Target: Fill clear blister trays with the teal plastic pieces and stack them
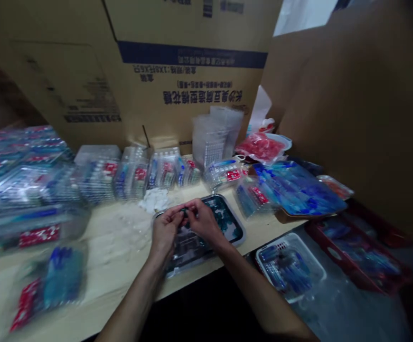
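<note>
While the left hand (165, 232) and right hand (203, 221) met above a grey-rimmed dark tray (240, 229), their fingertips closed together on a small dark item (184, 213), too small to identify. Tray sat on a pale wooden table (112, 266), with white scraps (154, 199) just beyond it. Clear plastic packs (99, 175) of blue and red goods lined the far side against a cardboard carton (188, 80); a white basket (288, 266) of blue packs sat lower right.
</note>
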The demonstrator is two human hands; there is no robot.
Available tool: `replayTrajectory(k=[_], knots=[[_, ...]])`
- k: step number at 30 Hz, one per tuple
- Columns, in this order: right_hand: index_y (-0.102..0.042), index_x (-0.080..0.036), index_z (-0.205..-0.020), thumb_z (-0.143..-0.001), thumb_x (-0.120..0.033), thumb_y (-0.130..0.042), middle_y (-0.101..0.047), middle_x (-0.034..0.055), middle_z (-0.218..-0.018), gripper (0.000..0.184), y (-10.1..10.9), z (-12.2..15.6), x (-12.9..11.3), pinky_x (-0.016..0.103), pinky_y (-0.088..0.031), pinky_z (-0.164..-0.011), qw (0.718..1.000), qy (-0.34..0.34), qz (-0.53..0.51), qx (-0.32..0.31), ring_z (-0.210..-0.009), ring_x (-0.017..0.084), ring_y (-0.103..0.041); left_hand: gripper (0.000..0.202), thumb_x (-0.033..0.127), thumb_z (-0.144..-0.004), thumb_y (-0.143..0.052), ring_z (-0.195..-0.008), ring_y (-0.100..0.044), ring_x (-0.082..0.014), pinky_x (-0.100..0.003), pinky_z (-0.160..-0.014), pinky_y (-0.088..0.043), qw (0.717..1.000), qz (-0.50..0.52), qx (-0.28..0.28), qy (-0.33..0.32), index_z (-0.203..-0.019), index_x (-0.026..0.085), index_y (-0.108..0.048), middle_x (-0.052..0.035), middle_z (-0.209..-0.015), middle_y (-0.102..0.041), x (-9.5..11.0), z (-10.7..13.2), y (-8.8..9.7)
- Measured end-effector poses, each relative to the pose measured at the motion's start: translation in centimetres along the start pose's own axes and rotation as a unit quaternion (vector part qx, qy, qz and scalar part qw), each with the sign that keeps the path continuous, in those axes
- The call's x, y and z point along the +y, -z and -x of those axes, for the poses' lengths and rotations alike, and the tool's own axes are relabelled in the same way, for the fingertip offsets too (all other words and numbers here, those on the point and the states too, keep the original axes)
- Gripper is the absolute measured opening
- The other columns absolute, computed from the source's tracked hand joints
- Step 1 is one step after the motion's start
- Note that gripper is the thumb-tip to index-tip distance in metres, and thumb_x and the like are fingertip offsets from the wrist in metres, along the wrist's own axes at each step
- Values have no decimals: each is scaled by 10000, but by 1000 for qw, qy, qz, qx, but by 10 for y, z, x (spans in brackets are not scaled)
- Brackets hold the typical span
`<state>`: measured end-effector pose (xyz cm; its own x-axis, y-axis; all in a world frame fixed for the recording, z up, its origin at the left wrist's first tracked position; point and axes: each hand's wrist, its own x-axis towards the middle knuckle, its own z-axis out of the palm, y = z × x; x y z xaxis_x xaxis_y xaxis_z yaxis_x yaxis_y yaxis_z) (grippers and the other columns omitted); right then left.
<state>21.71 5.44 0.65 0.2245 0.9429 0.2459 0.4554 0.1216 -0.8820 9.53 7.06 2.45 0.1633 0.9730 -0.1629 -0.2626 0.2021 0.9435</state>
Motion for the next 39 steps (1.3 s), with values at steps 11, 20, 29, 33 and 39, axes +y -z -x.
replayTrajectory(k=[11, 20, 29, 33, 39], knots=[[-556, -209, -842, -727, -351, -643, -603, -13, -775, 202, -20, 24, -12, 270, -465, -686, 947, -85, -309, -36, -731, 143, -568, 127, 58, -724, -749, -613, -656, -70, -150, -661, -567, 978, 162, 54, 119, -826, 114, -698, -28, -761, -707, 4, 32, 22], [-487, -224, -794, -717, -338, -625, -494, -47, -705, 195, -21, 36, -22, 245, -415, -623, 941, -96, -310, -94, -655, 124, -498, 340, 241, -594, -892, -602, -657, -94, -175, -613, -554, 990, 114, 31, 80, -842, 103, -704, -15, -735, -681, 3, 47, 42], [-541, -218, -867, -788, -314, -582, -627, 3, -779, 130, -27, 54, -15, 296, -470, -689, 992, -15, -73, -99, -732, 164, -592, 299, 411, -742, -771, -662, -607, -107, -202, -652, -479, 998, -33, 47, -30, -879, 155, -697, 4, -736, -667, -15, 68, 53], [-500, -219, -818, -832, -292, -537, -619, -6, -747, 83, -25, 60, -16, 272, -460, -642, 984, -11, -102, -145, -685, 154, -597, 282, 428, -800, -706, -664, -579, -118, -211, -652, -454, 996, -68, 16, -47, -877, 160, -665, -2, -731, -651, -17, 77, 57], [-523, -194, -912, -855, -161, -456, -626, 52, -858, 94, -16, 89, -25, 334, -410, -758, 978, 90, 112, -150, -814, 204, -575, 210, 396, -867, -613, -688, -553, -145, -234, -655, -429, 985, -165, 0, -54, -862, 189, -646, -20, -759, -617, -19, 100, 62]])
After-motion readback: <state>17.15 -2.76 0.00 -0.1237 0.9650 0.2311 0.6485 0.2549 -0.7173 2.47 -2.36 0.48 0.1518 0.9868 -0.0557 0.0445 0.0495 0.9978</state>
